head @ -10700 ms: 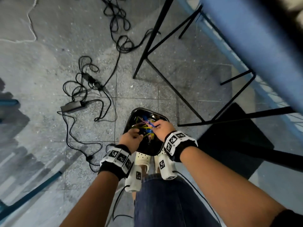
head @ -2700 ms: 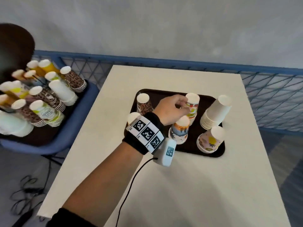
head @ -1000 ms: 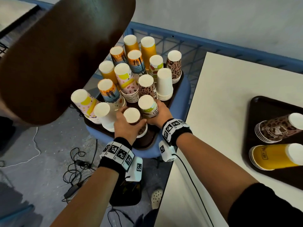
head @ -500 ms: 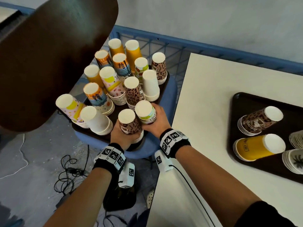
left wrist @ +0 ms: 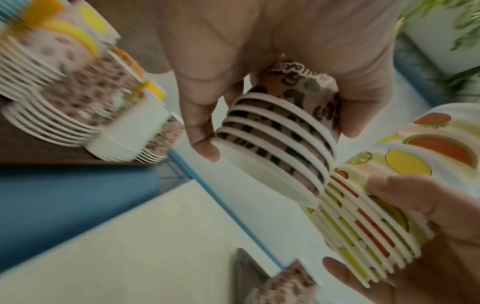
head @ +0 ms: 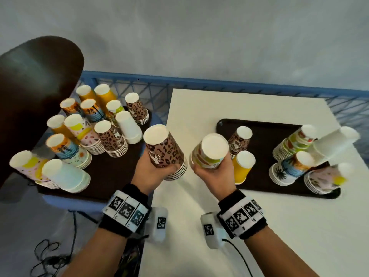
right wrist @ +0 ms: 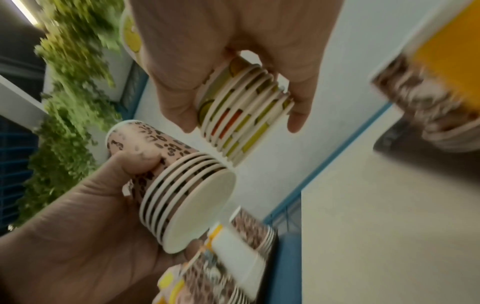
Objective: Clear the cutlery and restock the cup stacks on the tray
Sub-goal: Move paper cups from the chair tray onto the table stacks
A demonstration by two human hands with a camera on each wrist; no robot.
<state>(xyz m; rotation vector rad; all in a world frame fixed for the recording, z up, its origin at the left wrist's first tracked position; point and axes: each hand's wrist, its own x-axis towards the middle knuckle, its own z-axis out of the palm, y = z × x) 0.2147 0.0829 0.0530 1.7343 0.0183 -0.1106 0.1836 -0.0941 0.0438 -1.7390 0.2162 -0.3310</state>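
My left hand [head: 151, 172] grips a stack of leopard-print paper cups [head: 164, 150], upside down, in the air over the gap between chair and table. In the left wrist view its thumb and fingers wrap the leopard stack [left wrist: 283, 131]. My right hand [head: 215, 174] grips a fruit-print cup stack [head: 210, 152] over the table's left edge; the right wrist view shows that fruit stack [right wrist: 241, 111] between thumb and fingers. The dark tray [head: 265, 140] on the white table [head: 279, 226] carries several upside-down stacks, among them a leopard stack [head: 239, 138] and a yellow stack [head: 242, 166].
On a blue chair [head: 65, 201] at left, a second dark tray [head: 111, 172] is crowded with several cup stacks. The chair's dark backrest [head: 34, 92] rises at far left. A blue mesh railing [head: 199, 84] runs behind. Cables [head: 48, 260] lie on the floor.
Both hands have lifted their cup stacks off the chair's tray and swung right, toward the table. My view has turned right, showing the whole table tray.
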